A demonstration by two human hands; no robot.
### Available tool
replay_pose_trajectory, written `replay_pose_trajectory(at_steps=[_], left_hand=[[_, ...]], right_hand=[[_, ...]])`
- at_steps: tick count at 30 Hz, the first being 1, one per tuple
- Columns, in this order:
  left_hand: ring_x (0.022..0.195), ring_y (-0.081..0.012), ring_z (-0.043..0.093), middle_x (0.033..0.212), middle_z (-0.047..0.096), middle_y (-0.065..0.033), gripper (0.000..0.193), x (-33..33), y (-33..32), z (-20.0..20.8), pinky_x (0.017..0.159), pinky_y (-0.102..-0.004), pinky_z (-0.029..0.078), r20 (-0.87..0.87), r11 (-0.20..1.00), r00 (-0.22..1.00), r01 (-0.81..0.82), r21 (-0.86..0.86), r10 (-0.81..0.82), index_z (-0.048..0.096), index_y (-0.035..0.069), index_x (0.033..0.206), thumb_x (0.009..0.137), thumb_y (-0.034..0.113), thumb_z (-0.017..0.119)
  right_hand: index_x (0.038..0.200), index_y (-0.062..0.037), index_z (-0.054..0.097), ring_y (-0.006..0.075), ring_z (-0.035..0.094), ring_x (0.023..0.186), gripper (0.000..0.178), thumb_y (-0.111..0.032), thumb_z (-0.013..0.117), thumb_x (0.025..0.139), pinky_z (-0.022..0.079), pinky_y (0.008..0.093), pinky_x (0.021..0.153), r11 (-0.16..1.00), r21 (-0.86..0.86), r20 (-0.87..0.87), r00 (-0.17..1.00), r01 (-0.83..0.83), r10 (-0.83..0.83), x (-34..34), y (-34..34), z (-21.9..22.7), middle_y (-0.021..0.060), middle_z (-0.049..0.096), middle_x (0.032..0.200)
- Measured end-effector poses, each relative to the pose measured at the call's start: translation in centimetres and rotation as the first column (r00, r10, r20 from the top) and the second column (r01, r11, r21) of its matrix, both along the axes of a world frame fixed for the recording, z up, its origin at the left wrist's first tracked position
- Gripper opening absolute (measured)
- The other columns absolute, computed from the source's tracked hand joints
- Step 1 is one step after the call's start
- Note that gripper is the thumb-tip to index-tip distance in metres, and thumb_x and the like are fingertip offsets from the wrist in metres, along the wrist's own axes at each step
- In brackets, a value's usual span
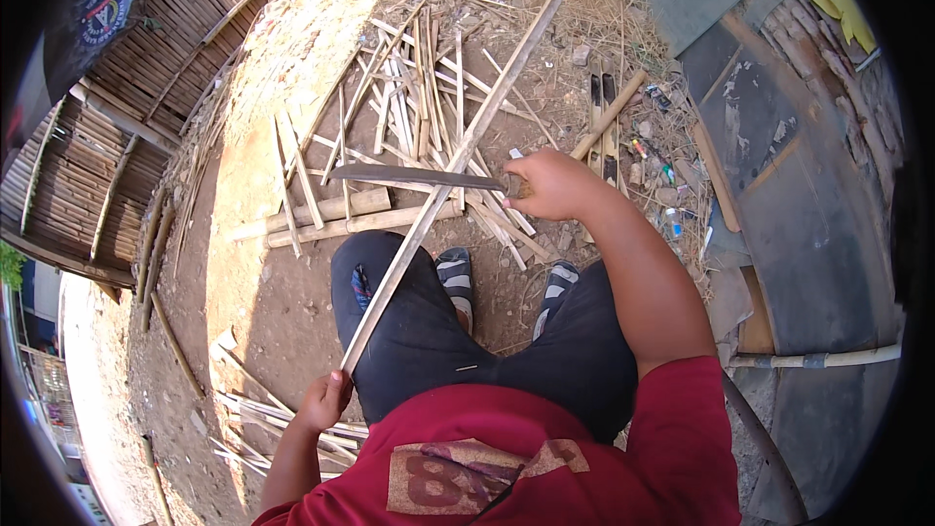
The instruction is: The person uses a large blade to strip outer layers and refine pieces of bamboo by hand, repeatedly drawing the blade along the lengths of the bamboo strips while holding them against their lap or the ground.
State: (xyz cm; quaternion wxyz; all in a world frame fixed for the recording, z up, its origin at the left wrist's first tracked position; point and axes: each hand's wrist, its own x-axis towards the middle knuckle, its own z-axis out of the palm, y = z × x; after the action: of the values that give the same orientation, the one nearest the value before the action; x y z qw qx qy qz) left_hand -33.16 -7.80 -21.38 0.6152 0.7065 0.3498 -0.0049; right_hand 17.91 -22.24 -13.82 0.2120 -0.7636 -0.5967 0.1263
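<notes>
My left hand (323, 401) is closed round the lower end of a long split bamboo strip (397, 284), beside my left thigh. The strip slants up and away to the right, over my left knee and past the pile on the ground. In my right hand (555, 185) is the handle of a machete (414, 175), its dark blade pointing left. The blade crosses the strip around its middle; whether the two touch I cannot tell. Part of the machete's handle is hidden by my fingers.
Many split bamboo strips (421, 88) lie heaped on the dirt ahead. Two thick bamboo poles (365, 224) rest before my left knee. More strips (282, 429) lie by my left side. Dark boards (750, 127) lean at the right, a bamboo-slat wall (185, 39) at the left.
</notes>
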Motion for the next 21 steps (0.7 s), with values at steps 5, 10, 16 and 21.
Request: replay_pose_trajectory(at_steps=[5,10,16,21], left_hand=[[0.055,-0.0094,0.036,0.062,0.041,0.0035,0.058,0.1,0.5,-1.3,0.051,-0.0285,0.031,-0.032,0.972,0.999,0.046,0.23,-0.04,0.047,0.007,0.073,0.111,0.049,0.033],[0.053,-0.0078,0.034,0.061,0.036,0.0049,0.056,0.4,0.2,0.6,0.049,-0.0271,0.03,-0.024,0.999,1.0,0.019,0.033,-0.018,0.046,0.01,0.075,0.11,0.051,0.034],[0.05,-0.0078,0.033,0.061,0.035,0.0044,0.056,-0.6,0.7,-0.4,0.046,-0.0263,0.028,-0.034,0.998,0.999,0.019,-0.054,-0.021,0.041,0.013,0.073,0.109,0.055,0.031],[0.05,-0.0092,0.03,0.061,0.032,0.004,0.057,1.4,1.2,1.1,0.047,-0.0272,0.026,-0.08,0.991,0.997,-0.016,-0.135,0.005,0.039,0.013,0.073,0.108,0.057,0.034]], right_hand=[[0.121,0.0019,0.067,0.0391,0.071,0.093,0.056,-0.034,0.081,0.081,0.054,0.0472,0.083,0.992,-0.032,-0.088,0.988,0.125,-0.127,3.4,-0.7,-1.2,0.025,0.072,0.098],[0.129,0.0086,0.061,0.0344,0.072,0.099,0.069,-0.037,0.082,0.082,0.055,0.0444,0.09,0.882,0.167,-0.123,0.897,0.441,-0.425,6.7,-3.0,-3.1,0.0258,0.073,0.108],[0.127,-0.0031,0.067,0.0379,0.069,0.103,0.054,-0.031,0.079,0.083,0.053,0.0442,0.093,0.977,-0.212,0.132,0.99,-0.02,0.049,-1.2,-0.3,2.6,0.025,0.072,0.106],[0.13,0.0065,0.062,0.0358,0.07,0.107,0.066,-0.034,0.082,0.082,0.053,0.0419,0.093,0.883,0.019,-0.195,0.868,0.468,-0.456,8.7,-2.6,-3.6,0.0278,0.07,0.113]])
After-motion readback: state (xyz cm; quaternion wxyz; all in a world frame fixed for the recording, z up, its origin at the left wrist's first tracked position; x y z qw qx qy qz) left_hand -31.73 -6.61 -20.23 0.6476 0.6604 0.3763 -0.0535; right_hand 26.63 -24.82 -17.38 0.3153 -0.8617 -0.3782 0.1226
